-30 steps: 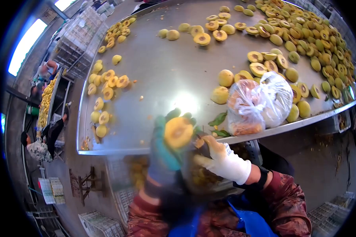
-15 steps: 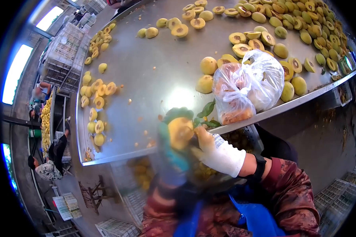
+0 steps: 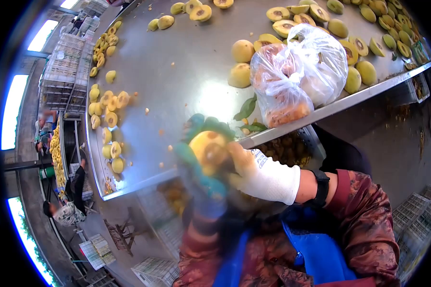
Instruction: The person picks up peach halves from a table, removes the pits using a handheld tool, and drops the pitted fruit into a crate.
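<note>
My left hand (image 3: pixel 196 158), in a teal and blue glove, is wrapped round a yellow halved fruit (image 3: pixel 209 145) whose brown centre faces up, just over the table's front edge. Motion blurs this hand. My right hand (image 3: pixel 266 177), in a white glove with bare wrist and black band, has its fingers closed at the fruit's right side; whatever they hold is hidden. Behind the hands, a green leaf (image 3: pixel 245 108) lies on the metal table (image 3: pixel 177 91). Right of the leaf sits a knotted clear plastic bag (image 3: pixel 297 71) with orange-brown and white contents.
Halved fruits (image 3: pixel 111 118) stand in loose rows at the table's left, and a large pile (image 3: pixel 385 19) lies at the back right. Below the front edge is a crate of dark pieces (image 3: pixel 287 148). Other people (image 3: pixel 69 213) are at another table far left.
The view has shifted, so the bag and table appear slightly larger and moved. Both hands remain at the fruit, which now shows more of its yellow side and sits slightly left.
</note>
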Tool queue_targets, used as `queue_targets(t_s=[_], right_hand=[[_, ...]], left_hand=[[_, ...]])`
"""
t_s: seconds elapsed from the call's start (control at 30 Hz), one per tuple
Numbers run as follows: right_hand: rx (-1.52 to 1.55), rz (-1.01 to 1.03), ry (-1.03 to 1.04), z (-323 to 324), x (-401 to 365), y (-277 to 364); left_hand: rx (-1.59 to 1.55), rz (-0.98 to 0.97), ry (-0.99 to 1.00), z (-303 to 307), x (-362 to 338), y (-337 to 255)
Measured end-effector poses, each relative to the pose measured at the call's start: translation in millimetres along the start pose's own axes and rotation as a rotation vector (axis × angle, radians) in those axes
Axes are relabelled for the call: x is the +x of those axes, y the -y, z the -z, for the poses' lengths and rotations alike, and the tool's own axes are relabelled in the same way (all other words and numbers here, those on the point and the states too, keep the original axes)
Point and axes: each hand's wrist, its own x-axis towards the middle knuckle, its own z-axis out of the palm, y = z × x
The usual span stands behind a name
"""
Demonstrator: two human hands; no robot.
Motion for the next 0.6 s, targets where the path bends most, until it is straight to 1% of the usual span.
queue_targets(t_s=[0.07,0.13,0.23,0.3,0.37,0.43,0.5,0.53,0.6], right_hand=[[0.015,0.038,-0.022,-7,-1,-7],[0.051,-0.019,0.028,-5,-1,-3],[0.055,-0.128,0.089,1,-2,8],[0.086,-0.179,0.103,0,-3,8],[0.159,-0.194,0.095,-4,-2,6],[0.227,-0.253,0.144,0,0,12],[0.273,-0.303,0.181,3,1,16],[0.284,-0.326,0.193,4,1,17],[0.341,-0.407,0.245,10,3,22]], left_hand=[[0.168,-0.036,-0.045,10,-5,5],[0.332,-0.080,-0.091,21,-7,12],[0.464,-0.138,-0.096,38,-2,24],[0.282,-0.081,-0.040,39,0,26],[-0.136,0.064,0.052,19,3,9],[0.521,-0.289,0.046,31,-5,8],[0.765,-0.411,0.071,34,-5,7],[0.682,-0.357,0.099,30,1,6],[0.407,-0.164,0.165,26,7,4]])
